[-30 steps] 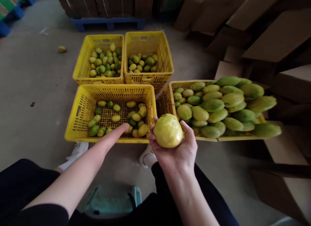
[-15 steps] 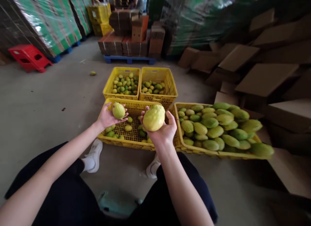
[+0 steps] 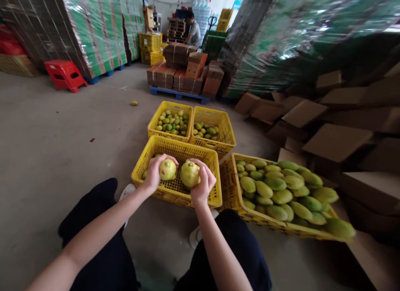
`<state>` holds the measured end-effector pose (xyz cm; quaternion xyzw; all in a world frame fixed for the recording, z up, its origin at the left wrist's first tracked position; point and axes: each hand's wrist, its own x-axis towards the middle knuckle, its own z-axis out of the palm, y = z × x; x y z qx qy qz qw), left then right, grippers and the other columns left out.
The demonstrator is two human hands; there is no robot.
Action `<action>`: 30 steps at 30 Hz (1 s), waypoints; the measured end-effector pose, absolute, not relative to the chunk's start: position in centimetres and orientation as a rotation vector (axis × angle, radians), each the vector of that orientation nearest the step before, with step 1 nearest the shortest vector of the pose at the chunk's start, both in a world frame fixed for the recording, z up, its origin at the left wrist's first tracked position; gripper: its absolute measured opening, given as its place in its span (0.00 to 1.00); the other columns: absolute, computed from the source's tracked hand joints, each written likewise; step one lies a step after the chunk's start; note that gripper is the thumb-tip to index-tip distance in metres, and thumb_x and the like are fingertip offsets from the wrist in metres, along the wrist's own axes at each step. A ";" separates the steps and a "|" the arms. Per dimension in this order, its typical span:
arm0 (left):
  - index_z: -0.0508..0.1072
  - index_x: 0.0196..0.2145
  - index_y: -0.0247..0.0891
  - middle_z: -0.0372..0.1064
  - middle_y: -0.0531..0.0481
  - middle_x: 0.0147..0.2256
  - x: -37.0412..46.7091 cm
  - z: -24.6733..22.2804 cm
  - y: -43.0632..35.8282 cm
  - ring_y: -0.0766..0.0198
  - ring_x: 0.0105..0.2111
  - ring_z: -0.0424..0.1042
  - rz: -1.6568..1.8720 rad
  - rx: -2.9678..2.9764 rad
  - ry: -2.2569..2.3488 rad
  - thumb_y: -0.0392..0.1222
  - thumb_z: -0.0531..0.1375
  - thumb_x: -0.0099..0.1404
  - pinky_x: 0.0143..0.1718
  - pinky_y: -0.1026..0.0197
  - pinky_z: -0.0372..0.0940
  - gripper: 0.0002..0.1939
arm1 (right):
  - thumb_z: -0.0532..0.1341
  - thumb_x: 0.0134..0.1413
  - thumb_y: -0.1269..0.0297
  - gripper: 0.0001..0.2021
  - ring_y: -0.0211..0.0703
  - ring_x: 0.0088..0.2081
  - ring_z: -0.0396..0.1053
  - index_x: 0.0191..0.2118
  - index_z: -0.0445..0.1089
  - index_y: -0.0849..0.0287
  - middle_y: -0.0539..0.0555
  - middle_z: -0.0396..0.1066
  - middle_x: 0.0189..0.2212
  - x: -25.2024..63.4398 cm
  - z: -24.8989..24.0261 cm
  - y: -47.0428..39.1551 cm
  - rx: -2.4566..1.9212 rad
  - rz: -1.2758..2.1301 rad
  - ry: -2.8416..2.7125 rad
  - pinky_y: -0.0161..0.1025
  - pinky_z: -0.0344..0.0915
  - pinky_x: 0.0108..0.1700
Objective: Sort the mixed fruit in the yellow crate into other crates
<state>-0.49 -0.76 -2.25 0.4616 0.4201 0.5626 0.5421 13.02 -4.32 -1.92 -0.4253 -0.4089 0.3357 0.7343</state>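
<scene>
My left hand (image 3: pixel 153 174) is closed round a yellow-green fruit (image 3: pixel 168 169), its fingers curled over the far side. Close to its right, my right hand (image 3: pixel 202 181) grips another knobbly yellow-green fruit (image 3: pixel 190 173). The two fruits are apart, with their ends turned toward me. Both hands are over the near yellow crate (image 3: pixel 176 196), and they hide much of the fruit inside it. To the right, a yellow crate (image 3: pixel 268 225) is heaped with green and yellow fruit (image 3: pixel 282 196).
Two yellow crates (image 3: pixel 170 136) (image 3: pixel 229 143) with fruit stand behind the near one. Cardboard boxes (image 3: pixel 337 141) lie piled at right. A red stool (image 3: pixel 65 74) and a loose fruit (image 3: pixel 134 103) are at left. A person (image 3: pixel 194 31) is far back, beyond stacked cardboard (image 3: pixel 187 80).
Both hands have turned from palms up to fingers curled over their fruits, and are closer together. My left hand has closed round its fruit. The view has tilted up and shifted left.
</scene>
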 end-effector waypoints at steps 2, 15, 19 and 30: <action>0.77 0.23 0.41 0.79 0.47 0.30 0.1 -1.9 -1.2 0.54 0.36 0.77 1.398 1.148 0.979 0.54 0.53 0.64 0.40 0.56 0.70 0.21 | 0.59 0.59 0.59 0.14 0.48 0.39 0.77 0.35 0.83 0.52 0.52 0.82 0.35 12.5 -1.5 -4.6 -0.955 0.659 -0.945 0.44 0.70 0.47; 0.82 0.28 0.37 0.80 0.45 0.30 -0.2 -0.6 -1.3 0.57 0.32 0.75 1.517 1.398 0.690 0.53 0.49 0.72 0.39 0.57 0.68 0.27 | 0.54 0.64 0.60 0.17 0.56 0.42 0.79 0.49 0.78 0.55 0.58 0.80 0.41 13.5 -2.9 -4.2 -0.797 0.022 -1.337 0.56 0.76 0.43; 0.82 0.29 0.37 0.80 0.46 0.30 -0.1 -0.5 -1.5 0.58 0.32 0.76 1.541 1.396 0.647 0.52 0.49 0.72 0.37 0.57 0.68 0.26 | 0.54 0.64 0.60 0.17 0.56 0.42 0.79 0.50 0.77 0.54 0.57 0.80 0.41 13.5 -2.6 -4.5 -0.788 0.004 -1.356 0.56 0.76 0.43; 0.82 0.30 0.38 0.80 0.46 0.31 -0.3 -0.6 -1.4 0.58 0.32 0.76 1.556 1.407 0.600 0.48 0.51 0.72 0.38 0.57 0.68 0.23 | 0.53 0.64 0.59 0.18 0.57 0.41 0.79 0.49 0.77 0.54 0.57 0.80 0.41 13.2 -2.7 -4.4 -0.796 -0.034 -1.337 0.57 0.75 0.42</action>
